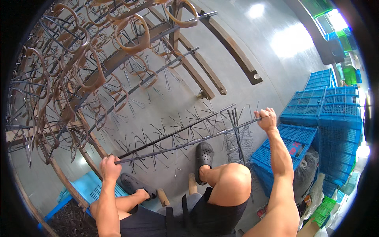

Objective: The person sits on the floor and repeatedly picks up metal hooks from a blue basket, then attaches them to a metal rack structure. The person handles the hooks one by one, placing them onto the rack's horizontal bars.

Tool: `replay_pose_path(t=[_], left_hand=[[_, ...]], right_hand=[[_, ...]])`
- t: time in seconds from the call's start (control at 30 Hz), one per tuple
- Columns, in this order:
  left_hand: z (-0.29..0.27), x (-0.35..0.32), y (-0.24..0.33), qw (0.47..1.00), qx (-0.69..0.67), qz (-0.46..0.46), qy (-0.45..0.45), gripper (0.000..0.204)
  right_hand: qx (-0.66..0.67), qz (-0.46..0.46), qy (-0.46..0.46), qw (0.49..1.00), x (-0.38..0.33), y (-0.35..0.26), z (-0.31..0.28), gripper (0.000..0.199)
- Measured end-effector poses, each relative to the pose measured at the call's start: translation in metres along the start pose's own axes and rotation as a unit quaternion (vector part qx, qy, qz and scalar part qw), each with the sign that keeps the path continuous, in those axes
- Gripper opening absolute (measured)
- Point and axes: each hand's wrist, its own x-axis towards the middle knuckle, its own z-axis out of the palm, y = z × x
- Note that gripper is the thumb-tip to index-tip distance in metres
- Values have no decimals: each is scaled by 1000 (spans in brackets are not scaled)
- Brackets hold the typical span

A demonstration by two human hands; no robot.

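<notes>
A long dark metal rod [189, 141] set with many thin wire hooks stretches across in front of my knees, rising a little to the right. My left hand [110, 168] is closed round its left end, and my right hand [267, 119] grips the right end. No brown parts hang on this rod. Just behind it lies a second hooked rod [177, 132], its left end close to my left hand. Whether the two rods touch there I cannot tell.
At the left stands a rack crowded with brown loop-shaped parts [136, 45] on hooked bars. Blue plastic crates [304, 106] are stacked at the right, with a clear plastic bag [307, 170] beside them. More wire hooks [235, 144] lie on the floor. A light-blue basket [94, 189] sits at lower left.
</notes>
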Motion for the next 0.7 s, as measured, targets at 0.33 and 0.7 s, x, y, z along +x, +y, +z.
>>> replay_pose_path(t=[0.33, 0.7], left_hand=[[-11, 5, 28, 996, 0, 76, 44, 21], [-4, 11, 32, 996, 19, 55, 62, 23]], right_hand=[[-66, -57, 23, 996, -19, 36, -30, 35], [-58, -17, 32, 998, -7, 24, -50, 30]])
